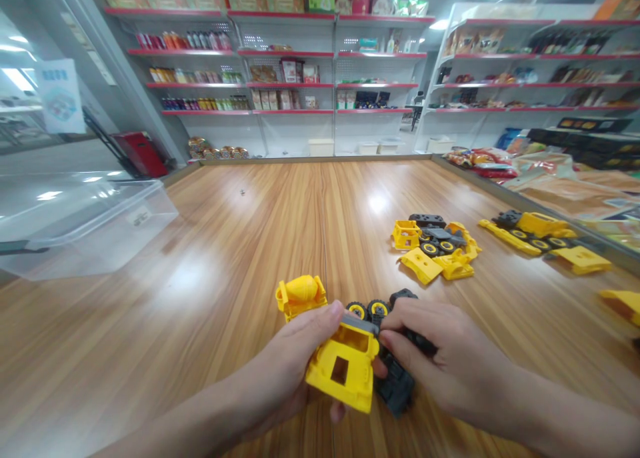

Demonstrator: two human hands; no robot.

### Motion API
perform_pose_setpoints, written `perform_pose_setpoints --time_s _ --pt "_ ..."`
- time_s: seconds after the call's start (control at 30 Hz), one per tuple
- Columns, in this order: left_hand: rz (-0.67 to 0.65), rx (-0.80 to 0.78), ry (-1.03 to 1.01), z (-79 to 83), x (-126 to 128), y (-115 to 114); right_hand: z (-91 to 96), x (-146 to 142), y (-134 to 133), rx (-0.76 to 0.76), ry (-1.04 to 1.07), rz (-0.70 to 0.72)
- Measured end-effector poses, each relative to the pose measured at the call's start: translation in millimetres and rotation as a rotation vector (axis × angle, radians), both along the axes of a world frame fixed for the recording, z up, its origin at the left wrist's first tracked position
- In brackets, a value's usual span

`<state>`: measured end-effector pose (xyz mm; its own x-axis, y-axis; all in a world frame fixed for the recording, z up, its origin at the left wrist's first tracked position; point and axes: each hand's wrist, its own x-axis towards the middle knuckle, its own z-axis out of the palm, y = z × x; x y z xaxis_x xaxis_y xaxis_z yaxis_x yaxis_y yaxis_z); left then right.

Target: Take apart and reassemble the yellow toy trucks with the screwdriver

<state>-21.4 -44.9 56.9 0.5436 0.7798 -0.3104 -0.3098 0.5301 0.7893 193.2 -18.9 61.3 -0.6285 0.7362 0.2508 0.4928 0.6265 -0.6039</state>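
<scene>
Head view: shelves (293, 85) above, yellow cab (359, 370) below

The shelves span 12 o'clock, their package print too blurred to read. Below spreads the wooden tabletop (240, 251); at 9 o'clock is a clear bin (117, 245), at 10 a sheet (60, 98) with illegible blue print. Near 6, the left hand (295, 348) curls around the yellow cab. Between 4 and 5, the right hand (453, 358) has thumb and forefinger nearly together, partly hiding dark parts (395, 381); whether it grips them, I cannot tell. Loose truck parts (439, 235) lie toward 3. A mixer drum (303, 288) sits at 11 from the cab. The bin's label (139, 216) is unreadably small.
</scene>
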Motion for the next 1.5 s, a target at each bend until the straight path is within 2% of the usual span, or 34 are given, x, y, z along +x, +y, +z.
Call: perform_pose_setpoints --time_s 0.1,0.23,0.43,0.6,0.7,0.87,1.03,1.2,1.33,1.5 --pt "0.001 0.004 -0.010 -1.6 -0.6 0.1 0.7 0.1 0.5 -0.005 0.028 -0.011" --pt "-0.004 0.018 -0.023 -2.8 -0.4 -0.9 0.6 -0.3 1.0 -0.065 -0.030 0.065" --pt "0.004 0.009 0.004 -3.6 1.7 -0.2 0.0 0.4 0.0 -0.085 0.016 -0.061" --pt "0.001 0.045 -0.006 -3.2 0.8 -0.7 1.9 -1.8 0.7 -0.102 0.024 0.072" --pt "-0.006 0.051 0.000 -3.3 1.1 -0.8 0.0 -2.2 3.1 -0.094 0.042 0.047" --pt "0.074 0.004 -0.025 -3.9 4.1 0.3 -4.6 3.6 6.2 0.060 0.053 -0.019" --pt "0.095 -0.107 -0.065 -0.5 3.7 4.2 -5.0 9.0 8.5 0.232 0.061 -0.049" --pt "0.169 -0.135 -0.040 0.6 1.1 7.2 -1.1 12.9 14.2 0.227 -0.172 -0.134" --pt "0.212 -0.141 0.010 -1.6 2.1 6.0 -0.4 13.6 13.9 0.183 -0.330 -0.139" --pt "0.158 -0.094 0.025 -0.8 0.7 4.0 3.6 14.3 12.0 0.192 -0.376 -0.120"
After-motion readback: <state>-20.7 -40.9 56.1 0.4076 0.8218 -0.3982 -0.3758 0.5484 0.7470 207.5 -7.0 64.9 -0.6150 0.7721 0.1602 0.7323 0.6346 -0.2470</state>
